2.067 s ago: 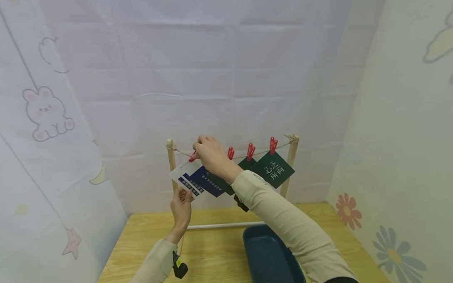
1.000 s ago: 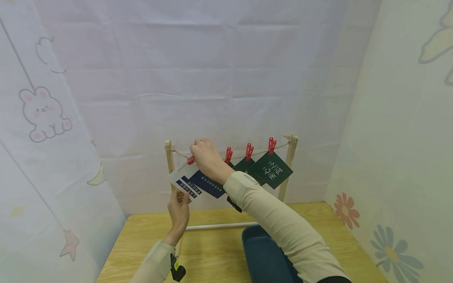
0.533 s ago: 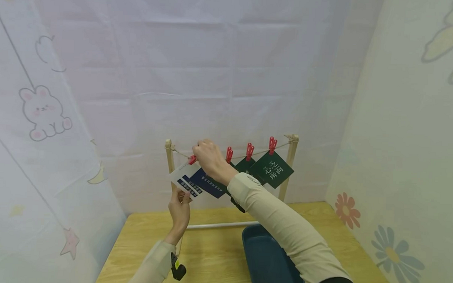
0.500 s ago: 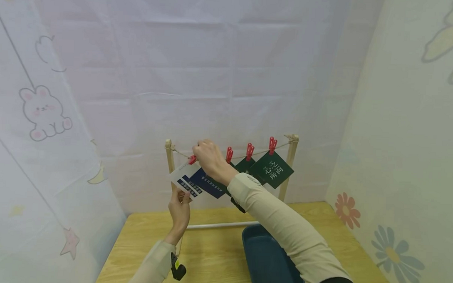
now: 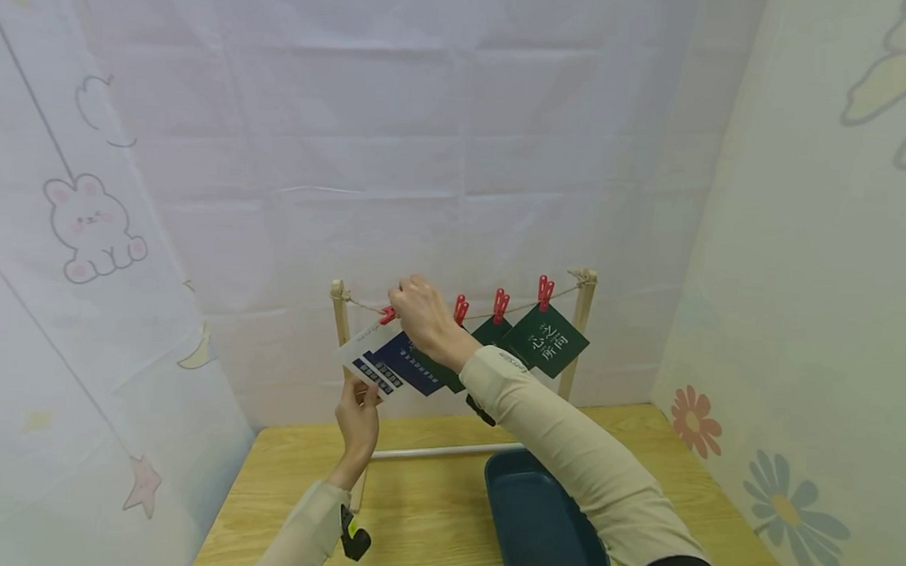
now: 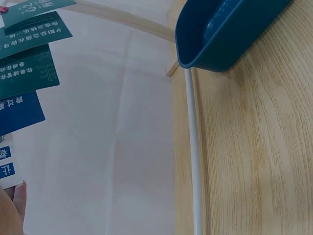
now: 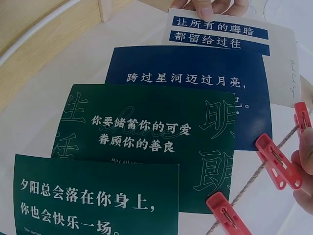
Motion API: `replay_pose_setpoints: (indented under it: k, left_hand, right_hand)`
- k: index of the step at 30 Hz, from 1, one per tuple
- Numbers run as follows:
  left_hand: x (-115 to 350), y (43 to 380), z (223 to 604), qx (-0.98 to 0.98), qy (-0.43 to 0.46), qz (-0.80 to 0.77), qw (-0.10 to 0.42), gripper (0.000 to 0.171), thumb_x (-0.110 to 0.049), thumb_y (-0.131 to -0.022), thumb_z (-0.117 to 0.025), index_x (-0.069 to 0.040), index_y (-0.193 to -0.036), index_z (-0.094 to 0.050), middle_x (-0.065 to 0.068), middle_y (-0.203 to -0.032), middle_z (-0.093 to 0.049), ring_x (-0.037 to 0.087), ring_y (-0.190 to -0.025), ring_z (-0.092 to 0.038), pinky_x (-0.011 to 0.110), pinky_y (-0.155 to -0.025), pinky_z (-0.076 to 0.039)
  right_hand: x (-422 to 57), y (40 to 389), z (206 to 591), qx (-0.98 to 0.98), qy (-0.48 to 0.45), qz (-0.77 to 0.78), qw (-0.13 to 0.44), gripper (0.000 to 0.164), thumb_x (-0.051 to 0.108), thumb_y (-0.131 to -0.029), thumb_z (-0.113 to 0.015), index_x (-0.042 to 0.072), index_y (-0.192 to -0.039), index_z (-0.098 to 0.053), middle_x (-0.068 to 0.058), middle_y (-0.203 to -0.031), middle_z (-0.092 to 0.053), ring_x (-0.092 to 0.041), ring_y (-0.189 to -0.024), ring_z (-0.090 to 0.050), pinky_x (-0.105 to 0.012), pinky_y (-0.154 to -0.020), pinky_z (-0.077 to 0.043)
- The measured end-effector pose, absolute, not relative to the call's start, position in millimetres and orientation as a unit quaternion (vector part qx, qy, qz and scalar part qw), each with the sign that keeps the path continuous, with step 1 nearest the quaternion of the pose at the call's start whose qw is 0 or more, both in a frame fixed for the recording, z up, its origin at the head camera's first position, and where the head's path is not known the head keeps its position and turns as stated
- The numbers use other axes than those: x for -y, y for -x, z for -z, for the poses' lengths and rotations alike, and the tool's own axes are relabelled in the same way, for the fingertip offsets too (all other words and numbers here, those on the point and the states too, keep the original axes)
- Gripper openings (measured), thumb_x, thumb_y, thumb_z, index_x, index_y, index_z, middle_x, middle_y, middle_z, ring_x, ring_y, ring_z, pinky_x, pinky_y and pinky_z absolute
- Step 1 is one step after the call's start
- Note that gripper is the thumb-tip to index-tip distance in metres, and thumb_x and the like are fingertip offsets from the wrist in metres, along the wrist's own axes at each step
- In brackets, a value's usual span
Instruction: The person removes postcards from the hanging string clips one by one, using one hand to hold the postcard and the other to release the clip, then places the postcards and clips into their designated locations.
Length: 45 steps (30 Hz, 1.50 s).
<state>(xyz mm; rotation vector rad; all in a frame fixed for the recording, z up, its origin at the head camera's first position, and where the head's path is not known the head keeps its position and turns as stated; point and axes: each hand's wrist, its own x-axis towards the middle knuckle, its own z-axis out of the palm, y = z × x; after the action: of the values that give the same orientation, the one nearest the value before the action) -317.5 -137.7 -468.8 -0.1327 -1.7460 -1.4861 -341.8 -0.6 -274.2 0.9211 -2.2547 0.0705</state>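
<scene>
My left hand [image 5: 358, 425] pinches the lower corner of a white card [image 7: 281, 63] with blue text bands, thumb on its printed face. At the card's upper end, my right hand [image 5: 429, 320] pinches a red clothespin [image 7: 301, 115] beside the twine [image 7: 252, 179]; the pin's tip is right at the card's edge. A navy card [image 7: 190, 66] hangs just right of the white one and overlaps it, clipped by another red clothespin [image 7: 279, 161]. Dark green cards [image 5: 544, 340] hang farther right from more red clothespins [image 5: 546, 292]. My right forearm covers part of the row in the head view.
Twine runs between two wooden posts [image 5: 341, 321] of a frame, with a white rod [image 5: 447, 451] low across it. A dark blue tray [image 5: 542, 519] stands on the wooden table [image 5: 422, 515] beneath my right forearm. Patterned sheets [image 5: 458, 150] surround the table.
Both hands keep hold of the white card and the clothespin. The clothespin tilts a little flatter than two seconds ago; hands and cards have otherwise shifted only slightly.
</scene>
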Motion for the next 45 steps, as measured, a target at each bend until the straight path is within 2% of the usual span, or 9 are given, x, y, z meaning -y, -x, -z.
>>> replay_pose_setpoints:
  k: [9, 13, 16, 18, 21, 27, 33, 38, 45]
  left_hand:
    - [139, 314, 472, 0.698, 0.045, 0.588, 0.406, 0.01, 0.01, -0.092, -0.062, 0.007, -0.101, -0.06, 0.02, -0.086, -0.066, 0.039, -0.075, -0.066, 0.022, -0.063, -0.057]
    - [140, 313, 473, 0.696, 0.048, 0.591, 0.405, 0.009, 0.009, -0.093, -0.061, 0.008, -0.102, -0.059, 0.021, -0.087, -0.066, 0.045, -0.077, -0.065, 0.021, -0.064, -0.057]
    - [140, 312, 474, 0.698, 0.049, 0.59, 0.404, 0.008, 0.009, -0.093, -0.061, 0.008, -0.101, -0.059, 0.021, -0.087, -0.066, 0.046, -0.078, -0.065, 0.025, -0.064, -0.059]
    - [141, 312, 474, 0.7, 0.047, 0.588, 0.403, 0.008, 0.009, -0.093, -0.061, 0.008, -0.101, -0.059, 0.02, -0.087, -0.066, 0.045, -0.078, -0.065, 0.029, -0.065, -0.06]
    - [141, 311, 475, 0.702, 0.044, 0.586, 0.402, 0.008, 0.009, -0.093, -0.061, 0.008, -0.101, -0.059, 0.02, -0.087, -0.066, 0.045, -0.078, -0.065, 0.033, -0.065, -0.06]
    - [143, 310, 476, 0.701, 0.033, 0.589, 0.401, 0.009, 0.009, -0.092, -0.063, 0.008, -0.1, -0.059, 0.022, -0.086, -0.066, 0.042, -0.075, -0.065, 0.02, -0.063, -0.057]
    - [146, 308, 483, 0.7, 0.036, 0.587, 0.404, 0.01, 0.012, -0.09, -0.063, 0.01, -0.099, -0.059, 0.023, -0.085, -0.066, 0.044, -0.074, -0.065, 0.018, -0.062, -0.056]
    - [149, 304, 490, 0.709, 0.032, 0.579, 0.402, 0.01, 0.013, -0.09, -0.063, 0.009, -0.098, -0.059, 0.023, -0.085, -0.067, 0.042, -0.075, -0.066, 0.021, -0.063, -0.058]
    - [153, 297, 502, 0.72, 0.019, 0.573, 0.391, 0.009, 0.013, -0.09, -0.062, 0.009, -0.097, -0.058, 0.023, -0.087, -0.066, 0.04, -0.077, -0.067, 0.033, -0.066, -0.061]
  right_hand:
    - [-1, 338, 276, 0.87, -0.331, -0.024, 0.366, 0.01, -0.006, -0.09, -0.064, 0.002, -0.091, -0.069, -0.009, -0.085, -0.065, -0.023, -0.082, -0.061, -0.029, -0.076, -0.054]
    - [-1, 337, 277, 0.868, -0.317, -0.024, 0.382, 0.011, -0.007, -0.086, -0.065, 0.004, -0.086, -0.067, -0.008, -0.081, -0.064, -0.023, -0.082, -0.063, -0.032, -0.092, -0.051]
    - [0, 336, 276, 0.863, -0.317, -0.02, 0.393, 0.009, -0.005, -0.086, -0.066, 0.004, -0.084, -0.067, -0.008, -0.081, -0.064, -0.023, -0.083, -0.064, -0.034, -0.103, -0.045]
    - [0, 336, 276, 0.858, -0.321, -0.016, 0.401, 0.008, -0.003, -0.087, -0.068, 0.004, -0.084, -0.067, -0.008, -0.081, -0.065, -0.023, -0.084, -0.065, -0.034, -0.106, -0.043]
    - [0, 335, 276, 0.849, -0.327, -0.009, 0.416, 0.007, 0.0, -0.087, -0.07, 0.005, -0.083, -0.067, -0.008, -0.081, -0.065, -0.022, -0.082, -0.065, -0.033, -0.103, -0.045]
    - [1, 332, 277, 0.83, -0.338, -0.004, 0.443, 0.008, -0.001, -0.085, -0.071, 0.004, -0.081, -0.067, -0.007, -0.079, -0.065, -0.022, -0.078, -0.064, -0.032, -0.091, -0.049]
    - [-2, 328, 282, 0.818, -0.358, -0.009, 0.451, 0.012, -0.006, -0.083, -0.068, 0.005, -0.077, -0.065, -0.005, -0.074, -0.06, -0.02, -0.071, -0.057, -0.031, -0.078, -0.048]
    - [-8, 325, 289, 0.813, -0.382, 0.0, 0.44, 0.015, -0.009, -0.081, -0.067, 0.006, -0.079, -0.064, -0.004, -0.074, -0.057, -0.018, -0.067, -0.052, -0.029, -0.069, -0.046]
    - [-17, 322, 300, 0.806, -0.404, 0.018, 0.432, 0.01, 0.001, -0.084, -0.072, 0.005, -0.089, -0.064, -0.006, -0.083, -0.058, -0.021, -0.076, -0.053, -0.03, -0.071, -0.047]
